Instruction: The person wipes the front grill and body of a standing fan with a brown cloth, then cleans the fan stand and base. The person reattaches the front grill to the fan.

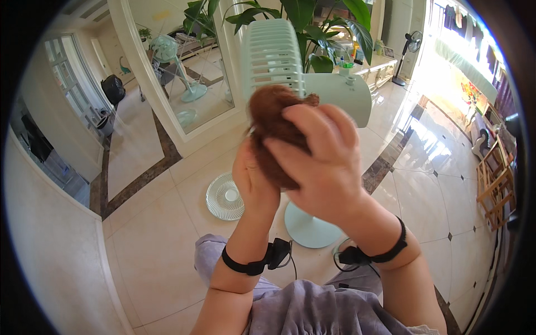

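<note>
A crumpled brown cloth [274, 111] is bunched between my two hands in front of a pale green pedestal fan. My right hand [328, 167] grips it from above, slightly blurred. From the lower left my left hand [255, 178] presses against the cloth, its fingertips hidden behind it. Any object inside the folds is out of sight. Just beyond the cloth stand the fan's slatted grille [274, 50] and its motor housing [341, 94]. Below my hands is the fan's round base [312, 232]. A round fan grille cover [224, 199] lies on the floor, partly covered by my left hand.
A large mirror [192, 63] on the left reflects the fan. Behind it is a leafy potted plant [318, 29]. A black standing fan [404, 60] is farther back, and a wooden rack [496, 184] leans at right. My knee [209, 255] is close to the grille cover.
</note>
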`<act>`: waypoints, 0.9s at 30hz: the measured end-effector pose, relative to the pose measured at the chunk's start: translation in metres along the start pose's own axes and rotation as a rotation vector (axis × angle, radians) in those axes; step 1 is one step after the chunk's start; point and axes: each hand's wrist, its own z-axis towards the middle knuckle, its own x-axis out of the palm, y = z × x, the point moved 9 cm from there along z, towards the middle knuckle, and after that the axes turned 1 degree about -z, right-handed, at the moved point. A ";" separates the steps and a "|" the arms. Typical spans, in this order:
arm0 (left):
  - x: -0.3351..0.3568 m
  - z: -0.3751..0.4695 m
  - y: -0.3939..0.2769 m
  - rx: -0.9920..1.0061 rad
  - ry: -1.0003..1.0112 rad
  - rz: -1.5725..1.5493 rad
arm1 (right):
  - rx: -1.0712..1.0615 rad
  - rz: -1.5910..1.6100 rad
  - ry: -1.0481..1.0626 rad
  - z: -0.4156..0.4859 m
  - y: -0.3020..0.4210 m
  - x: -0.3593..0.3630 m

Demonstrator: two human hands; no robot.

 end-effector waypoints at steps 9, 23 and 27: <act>0.003 0.001 0.004 0.059 0.092 0.169 | 0.073 0.041 0.085 -0.028 -0.012 0.013; -0.034 0.005 0.016 -0.046 0.084 0.021 | 0.374 0.604 -0.373 0.020 -0.099 0.048; -0.045 0.008 0.025 -0.068 0.027 -0.037 | 0.407 0.556 -0.298 -0.032 -0.063 0.065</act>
